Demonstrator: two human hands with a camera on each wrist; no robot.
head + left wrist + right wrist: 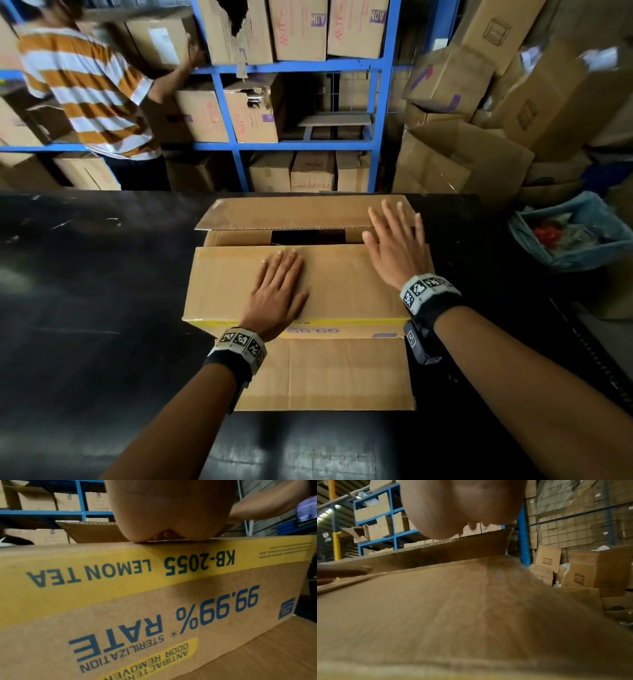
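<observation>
A brown cardboard box [219, 284] with a yellow band and blue print stands on the black table [85, 274]. Its near top flap lies folded down. My left hand [279, 287] presses flat on that flap, fingers straight. The far flap [291, 212] is partly lowered, with a dark gap between the two flaps. My right hand [394, 240] lies open at the box's right side, fingers spread over the far flap's right end. In the left wrist view the box side [154, 601] reads "LEMON TEA". The right wrist view looks low along the box top [453, 608].
A loose cardboard flap [325, 373] lies flat on the table in front of the box. Behind the table a person in a striped shirt [85, 85] reaches into blue shelving [380, 102] full of cartons. Stacked cartons [479, 120] and a blue-lined bin [582, 236] stand at right.
</observation>
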